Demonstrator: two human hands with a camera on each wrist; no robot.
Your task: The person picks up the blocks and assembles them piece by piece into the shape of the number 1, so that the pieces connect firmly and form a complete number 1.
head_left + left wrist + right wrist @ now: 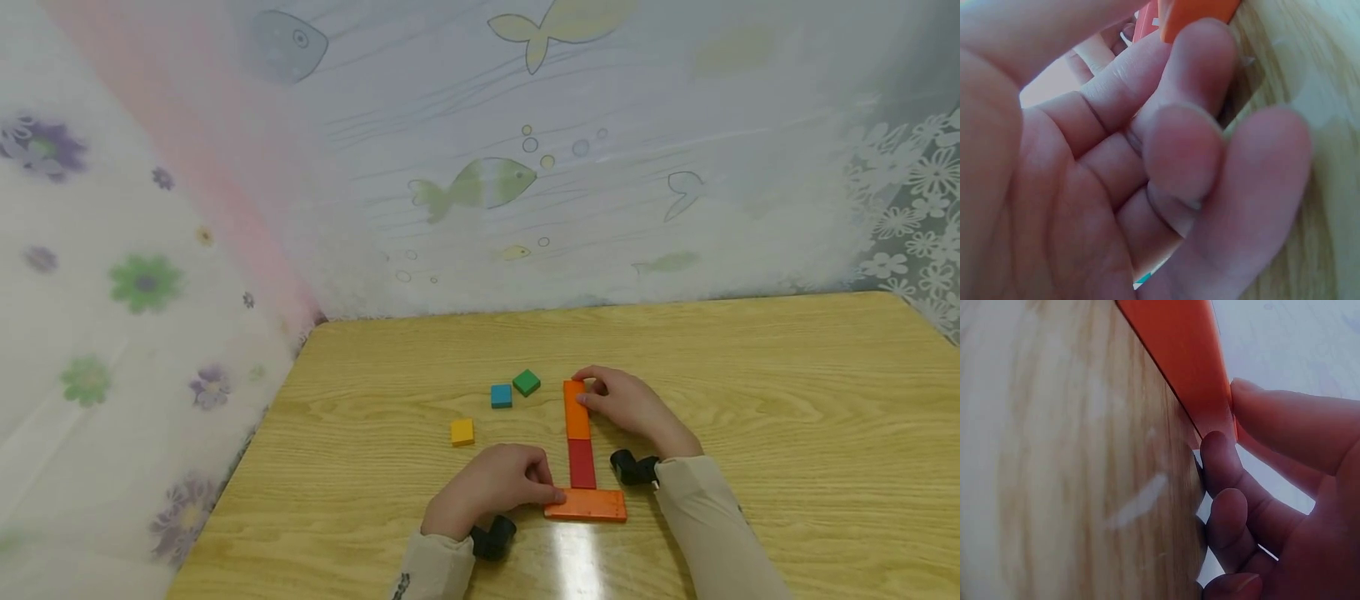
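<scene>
Flat on the table lies an upright line of two blocks, an orange block [576, 417] at the far end and a red block [582, 463] nearer. A second orange block [592, 505] lies crosswise against the red one's near end. My left hand [498, 483] holds the left end of this crosswise block, thumb on top and the other fingers curled in. At the far orange block, my right hand [626, 404] grips the upper right part, its thumb on top and the index finger by the far end. The right wrist view shows thumb [1285, 425] and fingertips against the orange block [1179, 350].
Left of the line lie three small square blocks: green [527, 382], blue [501, 396] and yellow [462, 432]. They rest on a wood-grain table [360, 467]. Behind it hangs a fish-patterned curtain [615, 217], with a flowered one [135, 350] at the left.
</scene>
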